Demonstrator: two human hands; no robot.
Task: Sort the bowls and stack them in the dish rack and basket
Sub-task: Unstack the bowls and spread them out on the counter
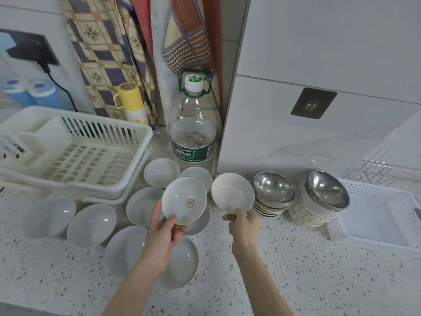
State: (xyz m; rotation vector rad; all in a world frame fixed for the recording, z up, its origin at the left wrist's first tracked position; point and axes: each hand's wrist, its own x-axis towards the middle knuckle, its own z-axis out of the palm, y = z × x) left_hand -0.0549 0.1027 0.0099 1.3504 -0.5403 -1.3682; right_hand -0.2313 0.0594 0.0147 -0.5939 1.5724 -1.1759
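Note:
My left hand [164, 233] holds up a pale bowl with a red emblem [184, 200], tilted toward me above the counter. My right hand [244, 224] grips a cream bowl [232, 192] by its lower rim, also tilted. Several white bowls [92, 224] lie spread on the speckled counter to the left and under my left arm. Two stacks of bowls topped with steel bowls [273, 190] [327, 192] stand at the right. The cream dish rack [75, 153] sits at the back left. The white basket [382, 215] sits at the far right.
A large water bottle [193, 131] stands at the back behind the bowls. A yellow flask [132, 103] and hanging cloths are by the wall. A wire rack [373, 172] is behind the basket. A tiled wall corner juts out at the right.

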